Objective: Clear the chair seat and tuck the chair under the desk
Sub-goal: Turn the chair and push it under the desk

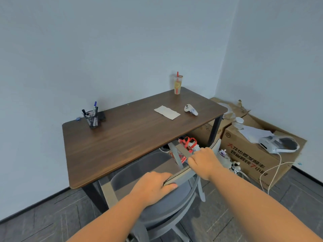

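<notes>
Two hands, left hand and right hand, grip one chair.

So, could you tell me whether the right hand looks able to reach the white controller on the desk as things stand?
Probably yes, once freed: the right hand now grips the chair backrest, and the bare desk surface leading to the controller looks unobstructed.

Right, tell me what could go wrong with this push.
1. The red bag on the floor under the desk could block the chair or get crushed.
2. Both hands, left and right, grip the backrest top; fingers could get pinched against the desk edge.
</notes>
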{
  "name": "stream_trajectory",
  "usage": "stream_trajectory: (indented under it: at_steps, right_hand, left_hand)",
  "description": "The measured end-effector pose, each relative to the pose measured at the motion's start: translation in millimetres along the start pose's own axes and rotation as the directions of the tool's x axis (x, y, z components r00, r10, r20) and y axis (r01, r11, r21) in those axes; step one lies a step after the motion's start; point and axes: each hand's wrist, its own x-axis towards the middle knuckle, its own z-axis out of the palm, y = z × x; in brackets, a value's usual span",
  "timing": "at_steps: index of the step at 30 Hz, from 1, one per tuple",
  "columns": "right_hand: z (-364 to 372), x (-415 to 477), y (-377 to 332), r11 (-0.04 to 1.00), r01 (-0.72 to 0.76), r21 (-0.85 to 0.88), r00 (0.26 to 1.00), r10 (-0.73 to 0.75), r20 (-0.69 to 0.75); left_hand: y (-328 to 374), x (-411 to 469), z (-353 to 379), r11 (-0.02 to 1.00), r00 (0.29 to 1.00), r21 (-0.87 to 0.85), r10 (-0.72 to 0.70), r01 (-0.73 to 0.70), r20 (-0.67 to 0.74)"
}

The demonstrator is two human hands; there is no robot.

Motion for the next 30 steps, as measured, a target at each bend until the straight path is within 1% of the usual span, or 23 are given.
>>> stream_trajectory:
  at_steps: [2,3,4,7,10,13,18,21,25,30]
  right_hand:
    - [-2.5,23.9,13.6,0.977,0.01,0.213,1.0,-0.011,0.006]
    - [-5.5,35.5,20.6,0.959,0.007,0.283,1.0,-0.014,0.02]
    - [-7.8,47.7,25.9,0.949,0.021,0.316,1.0,-0.027,0.015]
    - [-5.6,78.2,28.1,0.946,0.127,0.297,0.991,-0.106,-0.086]
    - [4.3,103.9,28.1,0.944,0.171,0.283,0.972,-0.114,-0.205]
    - [9.3,130.4,34.9,0.951,0.202,0.234,0.962,-0.147,-0.232]
    - [9.1,166.6,36.3,0.931,0.253,0.264,0.951,-0.188,-0.247]
    - [9.0,179.4,32.6,0.928,0.253,0.272,0.951,-0.187,-0.248]
    - [11.9,187.8,28.2,0.931,0.244,0.272,0.952,-0.177,-0.25]
    - [15.9,192.4,26.4,0.936,0.233,0.265,0.951,-0.162,-0.263]
  left_hand:
    - [-14.2,5.5,-6.6,1.0,1.0,0.009,-0.01,0.01,0.0]
    - [-20.9,8.4,-9.8,1.0,1.0,0.017,-0.02,0.02,0.001]
    - [-28.3,11.3,-13.3,0.999,0.999,0.031,-0.032,0.032,0.002]
    - [-50.1,19.0,-20.8,0.988,0.998,0.141,-0.065,0.067,-0.019]
    - [-62.5,27.9,-24.0,0.946,0.992,0.3,-0.113,0.122,-0.048]
    - [-69.0,42.0,-29.7,0.901,0.983,0.394,-0.182,0.178,-0.029]
    - [-80.6,56.2,-38.0,0.838,0.937,0.434,-0.345,0.329,-0.044]
    - [-86.2,62.2,-42.1,0.809,0.904,0.43,-0.426,0.4,-0.038]
    - [-92.9,64.2,-45.6,0.786,0.884,0.441,-0.466,0.433,-0.038]
    - [-96.8,64.4,-46.3,0.793,0.893,0.441,-0.448,0.42,-0.045]
